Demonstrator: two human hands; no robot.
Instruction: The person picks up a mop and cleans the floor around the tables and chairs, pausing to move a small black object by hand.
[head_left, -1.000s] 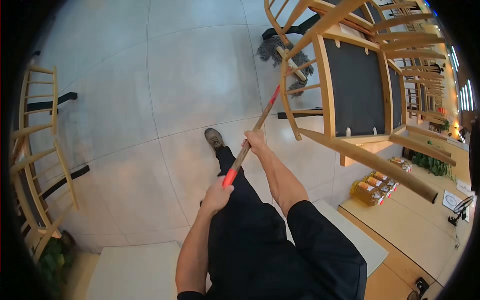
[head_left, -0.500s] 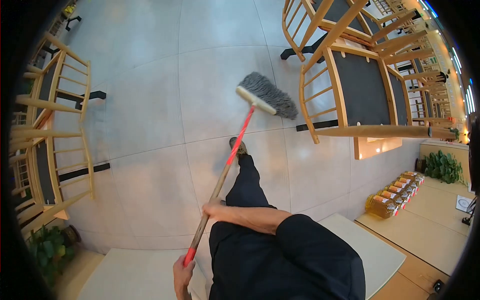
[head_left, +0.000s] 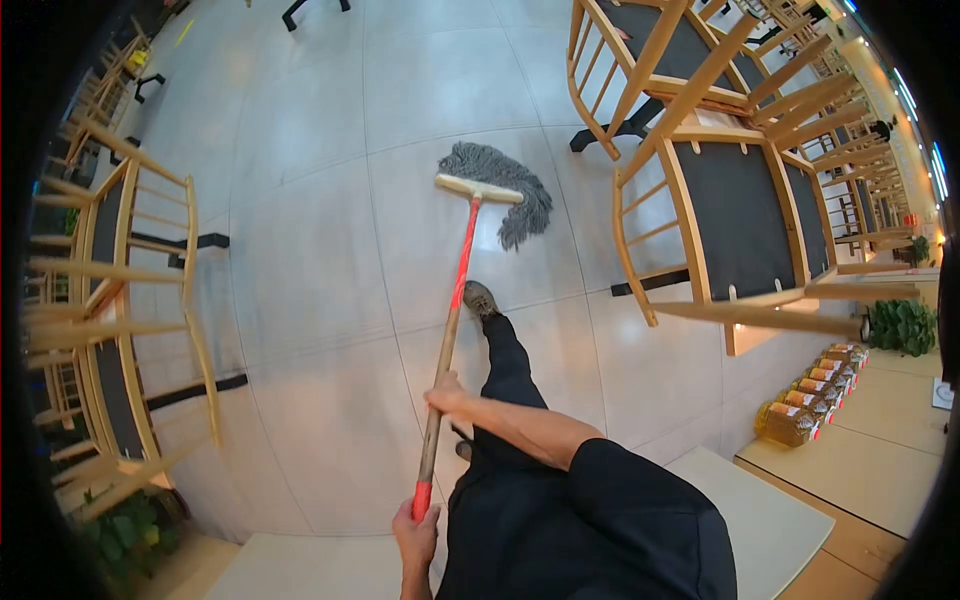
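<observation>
A mop [head_left: 445, 352] slants up from my hands to the floor, its wooden handle partly wrapped in red. Its grey string head [head_left: 530, 195] lies on the tiles beyond my shoe, strands swept to the right of the cream crossbar [head_left: 478, 189]. My right hand [head_left: 448, 394] is wrapped round the middle of the handle. Lower down, my left hand [head_left: 414, 536] grips the red top end.
Wooden chairs [head_left: 735, 215] rest upturned on tables at the right, with more chairs [head_left: 115, 330] at the left. Dark table feet [head_left: 655, 282] reach onto the tiled floor [head_left: 300, 250]. Oil bottles [head_left: 790, 422] and a plant [head_left: 900, 327] stand on a counter at the right.
The mop head has swung left and its strands now bend round to the right. The handle stands steeper, and my left hand has shifted right. The whole view has shifted a little.
</observation>
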